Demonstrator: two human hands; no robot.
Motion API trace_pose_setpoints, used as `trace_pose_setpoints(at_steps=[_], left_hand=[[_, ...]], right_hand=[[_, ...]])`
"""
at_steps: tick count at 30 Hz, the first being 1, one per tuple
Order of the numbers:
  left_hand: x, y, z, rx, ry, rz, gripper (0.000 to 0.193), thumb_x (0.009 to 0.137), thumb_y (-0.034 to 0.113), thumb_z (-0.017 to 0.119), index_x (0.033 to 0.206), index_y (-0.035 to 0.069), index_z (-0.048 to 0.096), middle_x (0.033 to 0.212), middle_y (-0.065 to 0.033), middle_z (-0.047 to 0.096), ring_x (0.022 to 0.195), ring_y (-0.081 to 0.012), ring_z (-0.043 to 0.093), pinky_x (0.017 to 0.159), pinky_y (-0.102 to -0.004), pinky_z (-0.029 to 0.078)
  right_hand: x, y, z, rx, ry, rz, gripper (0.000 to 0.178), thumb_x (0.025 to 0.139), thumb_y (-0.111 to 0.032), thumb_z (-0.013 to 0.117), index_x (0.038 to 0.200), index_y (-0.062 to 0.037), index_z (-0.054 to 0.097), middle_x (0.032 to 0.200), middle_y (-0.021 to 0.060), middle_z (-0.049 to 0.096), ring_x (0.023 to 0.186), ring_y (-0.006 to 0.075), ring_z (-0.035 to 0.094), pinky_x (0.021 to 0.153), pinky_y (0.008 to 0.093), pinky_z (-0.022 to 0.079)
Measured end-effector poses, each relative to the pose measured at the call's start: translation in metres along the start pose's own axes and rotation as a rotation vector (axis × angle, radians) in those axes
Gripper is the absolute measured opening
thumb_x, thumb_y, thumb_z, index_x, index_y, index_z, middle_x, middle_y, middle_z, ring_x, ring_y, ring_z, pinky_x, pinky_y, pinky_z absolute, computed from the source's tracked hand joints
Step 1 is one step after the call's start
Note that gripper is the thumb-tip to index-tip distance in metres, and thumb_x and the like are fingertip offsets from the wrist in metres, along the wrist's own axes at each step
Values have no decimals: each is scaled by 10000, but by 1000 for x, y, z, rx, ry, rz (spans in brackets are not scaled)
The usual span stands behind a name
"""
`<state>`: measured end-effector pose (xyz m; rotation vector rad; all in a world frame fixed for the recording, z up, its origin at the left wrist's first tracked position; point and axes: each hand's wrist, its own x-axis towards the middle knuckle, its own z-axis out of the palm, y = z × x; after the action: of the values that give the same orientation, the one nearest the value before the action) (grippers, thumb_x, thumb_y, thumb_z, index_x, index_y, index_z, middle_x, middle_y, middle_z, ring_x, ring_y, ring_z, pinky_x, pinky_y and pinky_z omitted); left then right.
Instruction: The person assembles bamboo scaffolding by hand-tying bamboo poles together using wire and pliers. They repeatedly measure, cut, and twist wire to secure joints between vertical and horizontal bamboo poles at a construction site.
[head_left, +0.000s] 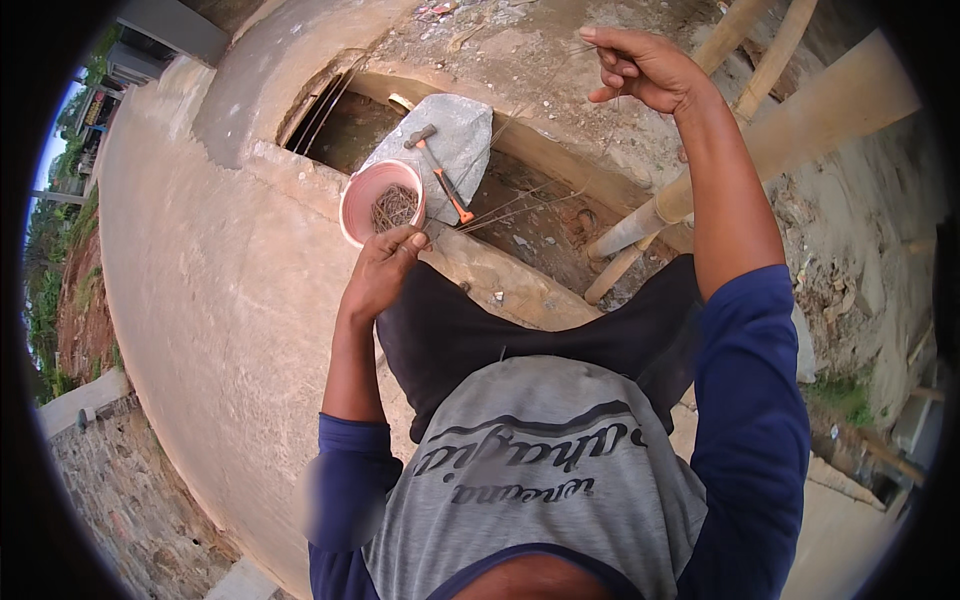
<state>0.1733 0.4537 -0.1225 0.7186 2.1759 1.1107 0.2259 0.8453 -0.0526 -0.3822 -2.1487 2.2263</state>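
Note:
My left hand [385,268] is closed in a pinch at the near rim of a pink bucket [355,212]; whatever lies between its fingertips is too small to make out. Inside the bucket is a tangle of short, thin brown wire pieces [394,206]. Up at the right, my right hand [645,70] is raised over the rough ground, its fingers partly curled and the index finger stretched out. A thin dark wire seems to show at its fingers. A hammer [440,172] with an orange and black handle rests on a grey slab [462,125] beside the bucket.
Below the slab runs an open rectangular pit [530,215] with concrete edges [520,285], crossed by thin rods [515,207]. Thick bamboo poles [780,140] slant in at the right. Bare concrete [230,300] spreads to the left; a stone wall [130,490] stands at lower left.

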Motion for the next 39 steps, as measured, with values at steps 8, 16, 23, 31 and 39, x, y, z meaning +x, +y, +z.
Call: trace_pose_setpoints(at_steps=[8,16,23,31,39], left_hand=[[-31,15,43,86,-115,206,252,962,196,519,874,-26,600,725,-156,581,654,-270,554,634,-355,444],[-4,3,87,-264,196,-125,333,998,269,467,894,-19,600,634,-30,498,604,-121,469,558,-313,394],[45,1,173,-320,265,65,315,983,272,492,920,-16,604,615,-56,513,592,-170,514,565,-338,405],[54,68,78,424,314,550,468,837,286,676,1218,46,548,1216,-237,555,1203,-400,484,1007,-427,396],[68,24,69,278,-166,354,262,885,262,621,910,15,538,774,-207,614,758,-419,604,640,-488,451]], right_hand=[[36,39,-14,-79,529,181,445,832,-463,687,859,-48,527,492,-60,330,414,50,393,486,312,535],[7,81,8,-350,687,80,885,880,-623,496,1449,19,279,1408,256,399,1241,313,459,992,421,392],[-41,130,139,426,297,200,414,986,-252,517,1271,48,504,845,42,621,674,118,594,631,259,487],[-64,140,65,-856,-75,145,290,931,-262,527,997,-10,655,856,186,648,820,364,619,747,444,459],[-78,64,67,-497,-55,204,267,924,-263,528,903,-18,632,891,189,644,856,378,607,736,458,462]])
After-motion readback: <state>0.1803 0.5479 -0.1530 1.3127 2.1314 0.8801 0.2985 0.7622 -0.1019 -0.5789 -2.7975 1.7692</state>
